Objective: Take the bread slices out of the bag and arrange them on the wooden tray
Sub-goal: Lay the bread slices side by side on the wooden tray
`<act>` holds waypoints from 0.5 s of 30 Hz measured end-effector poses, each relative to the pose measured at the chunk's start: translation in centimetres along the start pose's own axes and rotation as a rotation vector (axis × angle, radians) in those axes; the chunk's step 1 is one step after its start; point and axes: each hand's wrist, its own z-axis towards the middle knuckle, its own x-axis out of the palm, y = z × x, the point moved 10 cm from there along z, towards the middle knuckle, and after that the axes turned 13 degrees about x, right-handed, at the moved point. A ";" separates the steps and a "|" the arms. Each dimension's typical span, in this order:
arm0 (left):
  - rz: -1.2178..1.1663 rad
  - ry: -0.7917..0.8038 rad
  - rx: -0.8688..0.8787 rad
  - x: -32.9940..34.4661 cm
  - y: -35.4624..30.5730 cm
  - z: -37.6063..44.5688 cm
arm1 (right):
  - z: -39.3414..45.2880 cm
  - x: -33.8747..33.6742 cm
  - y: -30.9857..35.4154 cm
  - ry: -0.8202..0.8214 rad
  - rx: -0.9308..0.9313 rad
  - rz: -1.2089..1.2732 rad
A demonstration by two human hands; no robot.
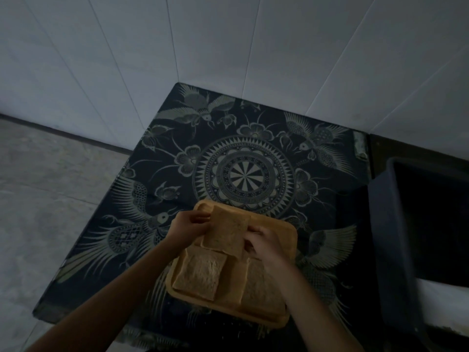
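Observation:
A wooden tray (284, 232) lies on a dark patterned cloth near the table's front. Two bread slices rest on it: one at the near left (200, 275), one at the near right (261, 288). Both hands hold a third bread slice (225, 229) over the far half of the tray. My left hand (190, 224) pinches its left edge. My right hand (264, 240) grips its right edge. No bag is in view.
The table (243, 171) is covered by a dark cloth with birds and a round medallion. It stands in a corner of white tiled walls. A dark bin or tub (390, 224) stands at the right. Grey floor (38, 199) lies to the left.

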 end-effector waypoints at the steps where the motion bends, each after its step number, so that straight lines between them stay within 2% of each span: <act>1: 0.031 -0.012 0.008 -0.4 0.1 0.3 | 0.4 0.4 0.2 -0.010 -0.002 -0.004; 15: 0.243 -0.002 0.112 -2.2 1.2 3.0 | 4.9 3.7 -0.5 -0.066 0.089 0.000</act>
